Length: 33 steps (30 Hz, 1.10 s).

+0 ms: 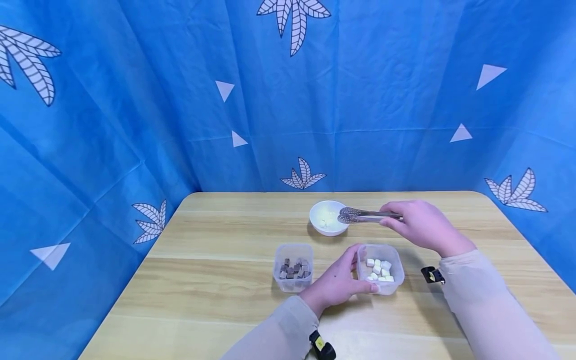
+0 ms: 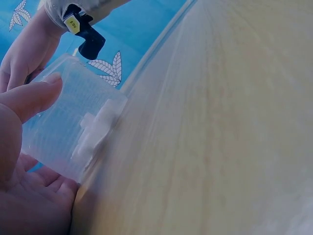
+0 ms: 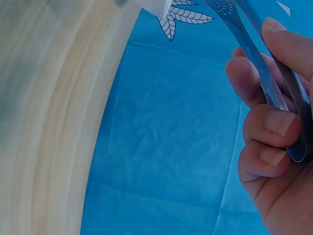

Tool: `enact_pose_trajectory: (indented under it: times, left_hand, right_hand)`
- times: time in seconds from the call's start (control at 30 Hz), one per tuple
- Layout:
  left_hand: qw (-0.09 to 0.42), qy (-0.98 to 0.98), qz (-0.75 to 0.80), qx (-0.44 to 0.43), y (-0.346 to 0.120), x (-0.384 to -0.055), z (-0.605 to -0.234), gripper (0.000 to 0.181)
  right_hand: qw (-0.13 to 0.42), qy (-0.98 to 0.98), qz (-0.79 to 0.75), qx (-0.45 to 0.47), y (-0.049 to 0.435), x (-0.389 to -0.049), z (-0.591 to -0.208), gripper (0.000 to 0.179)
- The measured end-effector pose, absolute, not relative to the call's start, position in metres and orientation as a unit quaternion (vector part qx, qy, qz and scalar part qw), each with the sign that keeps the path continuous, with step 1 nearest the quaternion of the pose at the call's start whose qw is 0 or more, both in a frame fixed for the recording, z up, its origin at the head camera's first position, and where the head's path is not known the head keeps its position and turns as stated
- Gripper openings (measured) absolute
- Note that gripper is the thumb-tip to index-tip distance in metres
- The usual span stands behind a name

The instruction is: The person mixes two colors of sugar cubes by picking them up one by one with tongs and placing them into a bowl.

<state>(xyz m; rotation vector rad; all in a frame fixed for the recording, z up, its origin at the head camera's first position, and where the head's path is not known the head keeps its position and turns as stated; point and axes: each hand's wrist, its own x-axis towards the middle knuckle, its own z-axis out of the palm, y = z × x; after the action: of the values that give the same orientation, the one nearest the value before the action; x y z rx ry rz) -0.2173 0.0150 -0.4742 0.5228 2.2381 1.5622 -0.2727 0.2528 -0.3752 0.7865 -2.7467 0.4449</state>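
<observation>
Now | right hand (image 1: 418, 226): gripping tongs (image 1: 348, 219) near bowl (image 1: 317, 223) | left hand (image 1: 338, 281): gripping tub (image 1: 382, 252) of white cubes (image 1: 377, 270)

The head camera looks forward and down from above the left hand (image 1: 338, 283) and right hand (image 1: 424, 225). Each wrist camera looks from close behind its hand; the left shares the gripped tub (image 1: 392, 253) with the head view, the right the tongs (image 1: 352, 219).

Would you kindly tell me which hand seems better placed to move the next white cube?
Probably the right hand: it holds the tongs, whose tips appear close to the bowl. The left hand is busy holding the tub of white cubes.
</observation>
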Motion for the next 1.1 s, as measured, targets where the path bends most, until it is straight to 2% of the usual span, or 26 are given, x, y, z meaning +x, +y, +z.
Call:
enact_pose_trajectory:
  times: [0.4, 0.57, 0.8, 1.1]
  left_hand:
    - [0.18, 0.794, 0.553, 0.178, 0.016, -0.217, -0.474, 0.102]
    - [0.177, 0.8, 0.545, 0.179, 0.016, -0.217, -0.472, 0.102]
    - [0.176, 0.801, 0.543, 0.181, 0.017, -0.218, -0.471, 0.103]
    - [0.183, 0.801, 0.543, 0.171, 0.016, -0.218, -0.472, 0.105]
  right_hand:
    - [0.108, -0.947, 0.155, 0.26, 0.265, -0.253, -0.363, 0.031]
    - [0.11, -0.948, 0.157, 0.253, 0.278, -0.239, -0.355, 0.034]
    - [0.126, -0.951, 0.146, 0.242, 0.298, -0.22, -0.345, 0.03]
    - [0.074, -0.956, 0.13, 0.252, 0.297, -0.211, -0.338, 0.026]
